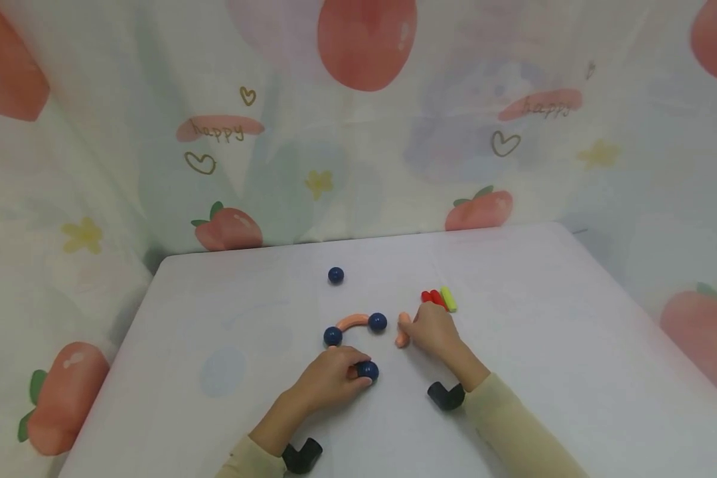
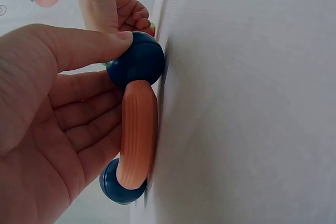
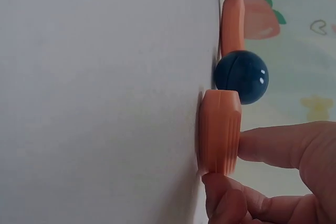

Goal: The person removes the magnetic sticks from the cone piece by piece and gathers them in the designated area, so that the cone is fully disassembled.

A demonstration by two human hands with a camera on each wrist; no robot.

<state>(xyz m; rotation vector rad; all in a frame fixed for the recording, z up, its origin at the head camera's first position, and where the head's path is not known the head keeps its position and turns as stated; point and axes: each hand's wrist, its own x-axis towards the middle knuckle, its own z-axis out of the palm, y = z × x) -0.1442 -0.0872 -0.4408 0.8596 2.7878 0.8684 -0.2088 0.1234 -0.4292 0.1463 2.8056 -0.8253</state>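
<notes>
My left hand point(image 1: 333, 376) grips a dark blue ball point(image 1: 368, 371) low over the white table, thumb on top in the left wrist view. From that ball an orange curved rod point(image 2: 139, 135) runs to a second blue ball point(image 1: 332, 336). Another orange curved rod point(image 1: 354, 321) links this second ball to a third blue ball point(image 1: 377, 322). To the right, my right hand point(image 1: 435, 329) pinches a loose orange curved rod point(image 1: 403, 332) between thumb and fingers. In the right wrist view, this rod's end point(image 3: 220, 100) overlaps the edge of a blue ball point(image 3: 244, 76).
A single blue ball point(image 1: 336, 275) lies farther back on the white table point(image 1: 227, 305). Just beyond my right hand are red sticks point(image 1: 436, 298) and a yellow-green stick point(image 1: 448, 299). A printed cloth point(image 1: 346, 146) hangs behind the table.
</notes>
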